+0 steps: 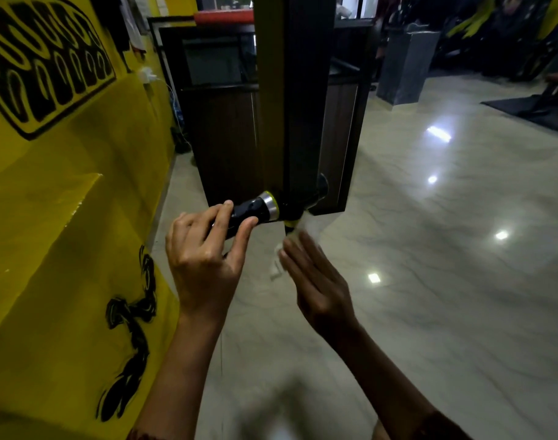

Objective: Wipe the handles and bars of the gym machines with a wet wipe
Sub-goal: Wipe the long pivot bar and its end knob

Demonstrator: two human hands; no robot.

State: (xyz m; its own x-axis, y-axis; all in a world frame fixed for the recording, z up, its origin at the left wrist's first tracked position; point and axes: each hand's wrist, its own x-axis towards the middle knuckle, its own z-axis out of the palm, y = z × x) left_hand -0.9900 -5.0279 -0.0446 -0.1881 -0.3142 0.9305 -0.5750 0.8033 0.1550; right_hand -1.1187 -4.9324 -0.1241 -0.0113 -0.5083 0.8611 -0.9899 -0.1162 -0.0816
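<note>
two bare forearms rise from the bottom edge; the left hand (207, 252) curls its fingers over and its thumb under the free end of a short black handle with a silver ring (253, 211), gripping it; the handle juts leftward from the foot of a dark upright machine post (299, 106); the right hand (319, 287) reaches up just right of it, fingers stretched nearly straight and blurred; a crumpled white wet wipe (307, 228) seems to lie against those fingertips, close under the yellow-banded stub (292, 224) at the post's base; whether the thumb pinches it i cannot tell; a yellow wall with black painted lettering (64, 185) fills the left; glossy pale marble floor (430, 249) spreads to the right.
</note>
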